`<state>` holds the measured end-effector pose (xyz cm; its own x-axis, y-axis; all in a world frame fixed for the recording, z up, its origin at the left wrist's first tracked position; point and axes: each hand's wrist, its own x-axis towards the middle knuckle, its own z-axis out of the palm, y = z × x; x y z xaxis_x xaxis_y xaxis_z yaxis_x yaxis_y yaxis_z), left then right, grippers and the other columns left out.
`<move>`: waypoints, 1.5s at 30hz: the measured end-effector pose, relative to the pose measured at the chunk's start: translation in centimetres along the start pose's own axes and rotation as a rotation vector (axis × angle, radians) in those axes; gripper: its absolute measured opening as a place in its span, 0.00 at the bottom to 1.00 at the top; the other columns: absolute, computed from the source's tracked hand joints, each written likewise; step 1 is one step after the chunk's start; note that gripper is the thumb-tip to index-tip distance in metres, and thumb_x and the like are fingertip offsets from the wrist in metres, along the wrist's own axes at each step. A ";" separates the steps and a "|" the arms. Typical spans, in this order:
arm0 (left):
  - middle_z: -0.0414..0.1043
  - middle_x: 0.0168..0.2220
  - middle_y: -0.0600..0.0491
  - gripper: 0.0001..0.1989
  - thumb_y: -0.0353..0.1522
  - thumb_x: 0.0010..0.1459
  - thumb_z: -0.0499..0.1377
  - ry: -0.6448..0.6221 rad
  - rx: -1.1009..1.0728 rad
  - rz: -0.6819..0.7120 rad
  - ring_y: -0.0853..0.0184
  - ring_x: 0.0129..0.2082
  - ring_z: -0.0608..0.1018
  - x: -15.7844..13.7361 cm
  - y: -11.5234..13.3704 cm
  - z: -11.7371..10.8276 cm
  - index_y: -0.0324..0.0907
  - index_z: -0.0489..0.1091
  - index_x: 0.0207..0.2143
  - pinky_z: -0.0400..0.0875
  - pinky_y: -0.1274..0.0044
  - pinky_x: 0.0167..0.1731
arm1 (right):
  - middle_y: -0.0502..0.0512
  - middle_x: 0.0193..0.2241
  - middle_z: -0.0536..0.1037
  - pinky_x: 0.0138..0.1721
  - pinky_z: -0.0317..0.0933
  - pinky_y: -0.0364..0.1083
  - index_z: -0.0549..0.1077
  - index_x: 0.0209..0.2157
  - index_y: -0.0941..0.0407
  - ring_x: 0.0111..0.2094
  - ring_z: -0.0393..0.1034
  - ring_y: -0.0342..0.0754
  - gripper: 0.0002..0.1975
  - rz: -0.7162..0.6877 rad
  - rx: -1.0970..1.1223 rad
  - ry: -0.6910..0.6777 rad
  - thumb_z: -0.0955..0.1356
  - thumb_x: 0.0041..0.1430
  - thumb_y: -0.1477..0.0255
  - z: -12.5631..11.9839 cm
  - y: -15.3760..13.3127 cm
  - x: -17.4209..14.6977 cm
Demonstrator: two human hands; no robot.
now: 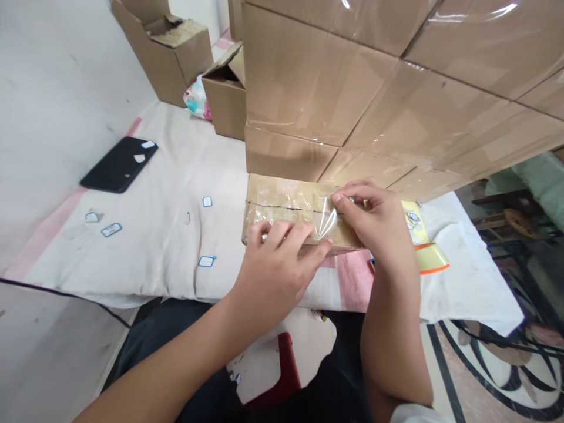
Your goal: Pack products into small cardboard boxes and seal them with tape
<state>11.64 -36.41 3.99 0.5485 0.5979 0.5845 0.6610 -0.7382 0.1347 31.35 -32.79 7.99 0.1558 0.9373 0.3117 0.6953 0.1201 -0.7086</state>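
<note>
A small cardboard box (pixel 273 191) lies on the cloth-covered table, its top flaps meeting along a seam. Clear tape (pixel 325 220) runs over the top of the box and catches the light. My left hand (pixel 282 258) grips the front edge of the box, fingers curled onto its top and the thumb pointing right. At the box's right end, my right hand (pixel 374 214) has its thumb and forefinger closed at the clear tape. That hand hides the right end of the box.
Tall stacked cartons (pixel 308 88) wrapped in clear film stand right behind the box. Two opened boxes (pixel 187 64) are at the back left. A black tablet-like slab (pixel 118 164) and several small labels (pixel 206 261) lie on the left. A yellow-green piece with orange edges (pixel 432 258) lies right.
</note>
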 end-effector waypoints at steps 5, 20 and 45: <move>0.75 0.47 0.48 0.15 0.33 0.62 0.60 0.004 -0.016 -0.007 0.57 0.43 0.70 0.0 0.1 0.0 0.50 0.75 0.51 0.59 0.62 0.44 | 0.53 0.31 0.71 0.42 0.64 0.54 0.79 0.27 0.55 0.34 0.66 0.49 0.05 0.069 -0.072 -0.004 0.71 0.54 0.69 0.4 -0.2 0.1; 0.74 0.54 0.48 0.15 0.32 0.62 0.60 -0.008 -0.051 -0.016 0.54 0.49 0.73 0.0 0.1 0.5 0.49 0.74 0.52 0.61 0.60 0.46 | 0.58 0.44 0.74 0.43 0.65 0.54 0.70 0.43 0.54 0.43 0.69 0.54 0.16 0.140 -0.151 0.055 0.71 0.55 0.63 -0.6 2.9 0.3; 0.76 0.56 0.47 0.37 0.26 0.54 0.61 0.286 0.066 0.402 0.50 0.58 0.75 -0.6 0.9 3.3 0.49 0.59 0.67 0.61 0.52 0.63 | 0.66 0.57 0.54 0.52 0.65 0.61 0.58 0.64 0.50 0.58 0.59 0.66 0.53 -0.456 -0.047 -0.004 0.79 0.36 0.55 -6.2 8.6 -12.5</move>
<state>13.56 -36.36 1.16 0.6102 0.1532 0.7773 0.4621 -0.8657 -0.1921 39.71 -45.50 1.93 -0.1763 0.7937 0.5822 0.7234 0.5056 -0.4702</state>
